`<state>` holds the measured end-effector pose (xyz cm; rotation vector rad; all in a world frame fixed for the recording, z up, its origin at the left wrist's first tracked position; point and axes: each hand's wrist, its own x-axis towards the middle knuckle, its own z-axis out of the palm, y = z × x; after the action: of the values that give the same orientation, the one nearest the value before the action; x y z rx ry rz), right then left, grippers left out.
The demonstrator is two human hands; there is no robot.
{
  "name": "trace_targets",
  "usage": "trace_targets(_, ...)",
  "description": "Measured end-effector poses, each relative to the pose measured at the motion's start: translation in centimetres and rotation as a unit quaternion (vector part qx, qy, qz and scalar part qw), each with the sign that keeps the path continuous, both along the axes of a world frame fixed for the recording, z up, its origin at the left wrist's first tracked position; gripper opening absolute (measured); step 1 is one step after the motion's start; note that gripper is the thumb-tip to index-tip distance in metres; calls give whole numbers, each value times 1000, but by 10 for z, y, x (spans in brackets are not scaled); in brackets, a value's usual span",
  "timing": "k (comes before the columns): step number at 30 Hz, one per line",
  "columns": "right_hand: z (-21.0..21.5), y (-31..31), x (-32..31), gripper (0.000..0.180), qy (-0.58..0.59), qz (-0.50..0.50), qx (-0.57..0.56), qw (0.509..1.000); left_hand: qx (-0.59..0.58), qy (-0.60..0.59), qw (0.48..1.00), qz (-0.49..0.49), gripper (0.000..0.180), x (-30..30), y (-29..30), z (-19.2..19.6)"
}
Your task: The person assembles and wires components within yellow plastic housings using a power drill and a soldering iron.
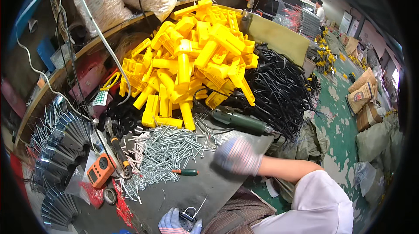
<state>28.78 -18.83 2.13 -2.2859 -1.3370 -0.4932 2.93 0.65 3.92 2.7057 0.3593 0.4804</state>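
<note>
1. Striped knit glove on the right hand (pixel 238 156), blurred, fingers loosely curled over the grey metal worktop (pixel 192 194); can't tell if it holds anything.
2. Left hand (pixel 176 223), also gloved, at the bottom edge, pinching a small dark metal bracket w/ a thin wire pin (pixel 190 213) sticking up; grip narrow.
3. Scattered silver steel screws (pixel 168 151) lie just beside the right hand, w/ a green-handled screwdriver (pixel 187 172) among them.
4. Green cylindrical power driver (pixel 240 121) rests past the screws, near the heap of yellow plastic moulded housings (pixel 196 59).
5. Step in hand, judging by this: fitting the bracket assy, right hand fetching a part.
6. Next move prob. calls for picking one screw cleanly & bringing it to the bracket, left hand keeping that steady.
</note>
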Motion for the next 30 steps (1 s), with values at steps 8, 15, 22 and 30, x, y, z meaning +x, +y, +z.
trace_targets(8, 57, -42, 117, 46, -69, -294, 145, 942, -1, -1, 1000, -2, 78, 1, 5, -6)
trace_targets(15, 92, -27, 70, 37, -133, -205, 239, 940, -5, 4, 1000, 4, 79, 1, 6, 2)
trace_targets(22, 54, -51, 108, 48, -128, -361, -49, 923, -13, -2, 1000, 3, 73, 0, 3, -5)
trace_targets(30, 120, -34, 129, 11, -250, -285, 137, 915, -16, 11, 1000, 12, 72, 1, 3, -2)
